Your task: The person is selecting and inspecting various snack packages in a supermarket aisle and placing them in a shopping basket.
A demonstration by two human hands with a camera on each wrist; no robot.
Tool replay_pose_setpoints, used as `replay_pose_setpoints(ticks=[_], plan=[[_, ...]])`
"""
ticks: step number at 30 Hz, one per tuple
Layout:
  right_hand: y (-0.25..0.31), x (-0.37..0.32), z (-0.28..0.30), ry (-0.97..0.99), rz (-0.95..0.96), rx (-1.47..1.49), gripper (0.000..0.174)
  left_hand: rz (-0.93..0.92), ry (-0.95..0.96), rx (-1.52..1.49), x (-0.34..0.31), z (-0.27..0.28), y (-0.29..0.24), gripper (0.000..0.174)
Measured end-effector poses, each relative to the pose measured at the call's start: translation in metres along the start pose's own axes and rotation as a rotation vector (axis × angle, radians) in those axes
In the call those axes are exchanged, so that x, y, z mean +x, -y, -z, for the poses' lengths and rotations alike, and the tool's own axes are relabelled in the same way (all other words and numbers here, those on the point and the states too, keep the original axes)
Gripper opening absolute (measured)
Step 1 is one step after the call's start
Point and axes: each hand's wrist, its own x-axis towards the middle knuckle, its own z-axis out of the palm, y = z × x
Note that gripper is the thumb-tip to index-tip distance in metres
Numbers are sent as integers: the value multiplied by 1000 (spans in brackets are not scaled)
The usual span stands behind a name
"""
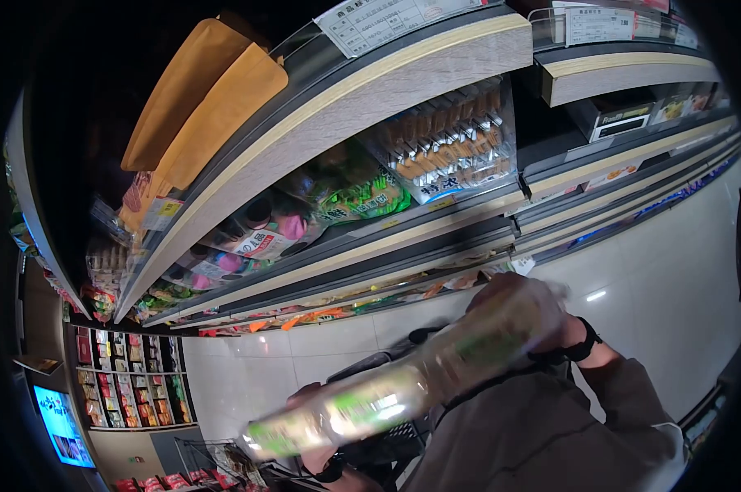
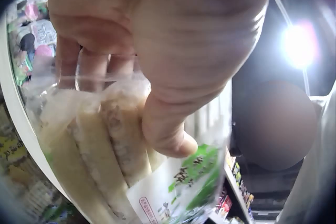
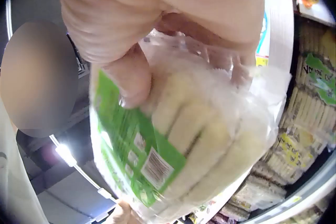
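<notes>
A long clear plastic bag of pale, stick-shaped food (image 1: pixel 379 398), with green and white labels, is held tilted in front of the person's body, blurred in the head view. My left hand (image 2: pixel 194 35) grips one end, its thumb lying over the front beside the green print and the other fingers behind. At the opposite end, my right hand (image 3: pixel 168 8) pinches the crinkled plastic, its thumb near the green label with a barcode. In the head view the bag partly hides both the left hand (image 1: pixel 315 461) and the right hand (image 1: pixel 574 331).
Shelves (image 1: pixel 444 61) of packaged food run along the far side, with brown paper pouches (image 1: pixel 206 107) at upper left and a tray of wrapped sticks (image 1: pixel 461 148). A dark cart frame (image 1: pixel 370 365) shows behind the bag. A lit screen (image 1: pixel 63 426) stands at lower left.
</notes>
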Motion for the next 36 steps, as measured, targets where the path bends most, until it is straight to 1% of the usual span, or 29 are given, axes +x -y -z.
replay_pose_setpoints(ticks=[1, 2, 3, 4, 6, 7, 8, 10, 11, 13, 14, 16, 17, 19, 20, 22, 23, 25, 27, 30, 31, 32, 34, 35, 36], plan=[[11, 6, 9, -121, 175, 600, 35, -128, 208, -67, 12, 8, -1, 44], [13, 11, 12, -116, 174, 599, 35, -256, 418, -134, 25, 10, -5, 42], [15, 13, 15, -142, 249, 442, 33, -380, 369, 127, 29, 8, -9, 34], [15, 15, 16, -166, 322, 285, 30, -374, 367, 124, 34, 7, -9, 34], [14, 15, 14, -167, 308, 300, 31, -492, 370, 215, 40, 4, -9, 28], [13, 14, 13, -174, 303, 312, 35, -475, 258, 160, 35, -8, -11, 26], [13, 13, 13, -167, 298, 312, 35, -467, 255, 157, 33, -14, -8, 26], [15, 12, 14, -157, 248, 267, 49, -465, 158, 72, 31, -23, -5, 21], [16, 11, 16, -150, 248, 267, 49, -461, 151, 72, 30, -27, -6, 21], [20, 11, 18, -136, 141, 373, 63, -412, 113, 248, 27, -31, -14, 16], [21, 11, 17, -124, 145, 375, 63, -408, 101, 250, 27, -32, -13, 16], [22, 10, 17, -129, 98, 427, 73, -388, 83, 229, 28, -35, -6, 15], [22, 9, 17, -120, 99, 427, 73, -326, 68, 194, 27, -35, -2, 16], [23, 8, 17, -147, 110, 393, 63, -283, 49, 174, 23, -40, -6, 16], [19, 7, 16, -138, 111, 392, 63, -245, 36, 156, 22, -42, -8, 15], [6, 3, 10, -167, 116, 459, 34, -226, 35, 139, 23, -46, -11, 16], [4, 1, 9, -159, 117, 458, 34, -210, 45, 121, 22, -47, -11, 17], [2, -3, 5, -177, 7, 408, 34, -209, 58, 81, 23, -44, 4, 19], [0, -5, 1, -178, -4, 426, 33, -213, 78, 38, 24, -42, 14, 21], [3, -9, -4, -188, -38, 490, 33, -302, 133, 100, 24, -38, 21, 26], [3, -9, -5, -196, -62, 535, 33, -317, 144, 151, 24, -39, 13, 26], [3, -9, -5, -193, -61, 534, 33, -316, 142, 150, 25, -39, 11, 26], [3, -10, -4, -206, -30, 403, 33, -387, 151, 234, 22, -37, 9, 26], [4, -11, -3, -202, -27, 404, 33, -387, 147, 236, 22, -38, 11, 26], [8, -6, -7, -214, 3, 372, 30, -398, 135, 246, 21, -32, 13, 26]])
